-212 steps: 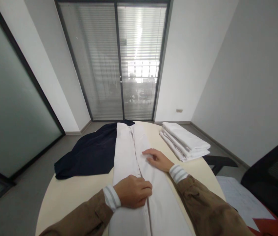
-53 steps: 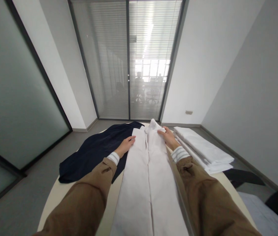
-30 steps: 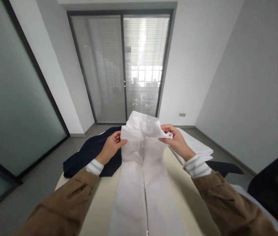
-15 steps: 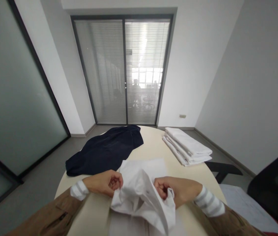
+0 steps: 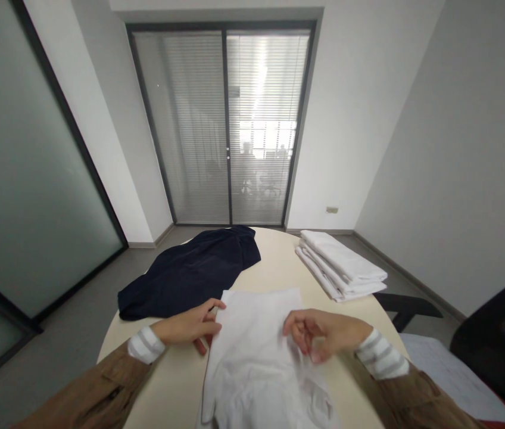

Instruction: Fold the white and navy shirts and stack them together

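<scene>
A white cloth garment (image 5: 256, 345) lies in front of me, smooth at its far end and rumpled at the near end. At its left edge is my left hand (image 5: 199, 326), fingers apart, with the fingertips touching the fabric. Over the right side hovers my right hand (image 5: 317, 333), its fingers loosely curled and apart, slightly blurred, with nothing seen in them. The garment's near end runs out of the bottom of the view.
Dark navy clothing (image 5: 194, 271) is spread on the round cream table (image 5: 274, 247) at the back left. Folded white fabric (image 5: 339, 265) is stacked at the right edge. A black chair (image 5: 498, 333) stands at the right, near white papers (image 5: 453, 369).
Both hands have let go of the bunched, raised part of the white garment. It has dropped flatter onto the table, and the fingers have opened.
</scene>
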A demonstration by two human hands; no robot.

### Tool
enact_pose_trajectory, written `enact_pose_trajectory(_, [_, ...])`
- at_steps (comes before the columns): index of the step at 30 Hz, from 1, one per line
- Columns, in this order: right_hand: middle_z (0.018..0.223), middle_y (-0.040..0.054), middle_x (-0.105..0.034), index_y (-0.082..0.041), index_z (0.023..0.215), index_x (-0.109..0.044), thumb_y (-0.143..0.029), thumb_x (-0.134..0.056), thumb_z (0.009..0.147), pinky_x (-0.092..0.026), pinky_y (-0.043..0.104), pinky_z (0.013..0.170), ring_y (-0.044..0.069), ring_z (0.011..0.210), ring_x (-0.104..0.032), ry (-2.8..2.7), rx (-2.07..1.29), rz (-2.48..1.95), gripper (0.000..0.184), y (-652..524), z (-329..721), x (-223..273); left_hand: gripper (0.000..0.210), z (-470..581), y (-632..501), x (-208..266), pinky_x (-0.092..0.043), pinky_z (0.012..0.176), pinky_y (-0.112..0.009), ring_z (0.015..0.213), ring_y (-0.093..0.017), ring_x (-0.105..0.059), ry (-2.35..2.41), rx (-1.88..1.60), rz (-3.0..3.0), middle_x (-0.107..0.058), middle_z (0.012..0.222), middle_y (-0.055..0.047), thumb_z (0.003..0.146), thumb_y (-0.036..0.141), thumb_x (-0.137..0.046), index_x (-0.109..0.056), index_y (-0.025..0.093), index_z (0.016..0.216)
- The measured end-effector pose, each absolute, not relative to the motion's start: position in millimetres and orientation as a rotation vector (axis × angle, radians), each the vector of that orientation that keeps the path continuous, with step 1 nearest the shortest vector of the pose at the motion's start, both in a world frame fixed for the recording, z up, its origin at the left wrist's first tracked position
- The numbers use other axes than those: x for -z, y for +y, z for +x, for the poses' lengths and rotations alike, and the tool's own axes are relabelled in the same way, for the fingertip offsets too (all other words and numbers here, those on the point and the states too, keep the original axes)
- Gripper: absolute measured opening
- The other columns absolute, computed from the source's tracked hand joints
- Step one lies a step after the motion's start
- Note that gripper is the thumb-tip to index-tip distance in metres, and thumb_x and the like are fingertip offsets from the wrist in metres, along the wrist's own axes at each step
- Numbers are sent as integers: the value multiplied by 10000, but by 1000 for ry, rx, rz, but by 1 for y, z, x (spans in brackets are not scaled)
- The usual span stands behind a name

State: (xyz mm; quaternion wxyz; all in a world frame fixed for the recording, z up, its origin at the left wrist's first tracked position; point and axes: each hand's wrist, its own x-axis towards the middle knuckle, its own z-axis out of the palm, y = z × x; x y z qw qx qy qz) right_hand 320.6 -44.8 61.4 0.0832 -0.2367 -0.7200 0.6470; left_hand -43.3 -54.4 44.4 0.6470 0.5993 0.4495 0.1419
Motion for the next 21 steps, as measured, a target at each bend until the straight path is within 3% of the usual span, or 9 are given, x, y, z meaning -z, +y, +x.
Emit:
enact_pose_trajectory(3, [639,-66,-457,-187,965,-565,-583,-661,836,-341,225,519,90,539,-425,-1993,-1405,-1065,427,-27,331,-58,683,-30,-49,-37,-538,583,-262,736,-152,-618,1189,-534,1326,-547,857,27,791,410,-686,-347,213,1349])
enact_pose_trajectory(6, [562,-57,-478,-202,1005,-559,-650,-535,885,-333,250,492,120,494,-452,-1820,-1002,-1479,464,-9,335,-50,661,-17,-38,-32,-458,530,-209,647,-113,-553,1310,-714,1235,-558,837,21,809,411,-673,-396,189,1366])
enact_pose_trajectory(9, [647,0,-605,-210,1133,-559,-697,-504,869,-389,267,490,162,540,-564,-1719,-1090,-1668,557,1,333,-39,639,-6,-25,-27,-411,508,-212,601,-114,-537,1378,-796,1124,-607,850,-5,838,415,-641,-423,197,1397])
enact_pose_trajectory(12, [647,-7,-599,-203,1147,-594,-689,-581,817,-425,269,504,161,559,-573,-1666,-1177,-1655,587,6,330,-27,617,0,-13,-19,-476,623,-246,760,-165,-626,1431,-894,1092,-670,1064,-88,817,405,-678,-502,170,1359])
enact_pose_trajectory(15, [620,-26,-571,-169,1051,-636,-627,-675,760,-435,265,537,133,548,-533,-1582,-1227,-1537,544,11,328,-17,612,3,-4,-10,-498,793,-268,970,-212,-648,1413,-1009,1101,-651,1228,-152,785,397,-744,-565,121,1301])
enact_pose_trajectory(21, [772,40,-665,-192,1026,-644,-465,-656,798,-458,272,564,149,621,-581,-1274,-1234,-1347,356,28,329,-7,726,12,21,-1,-547,831,-364,902,-232,-699,1218,-1101,1036,-692,1174,-167,765,280,-807,-474,131,1392])
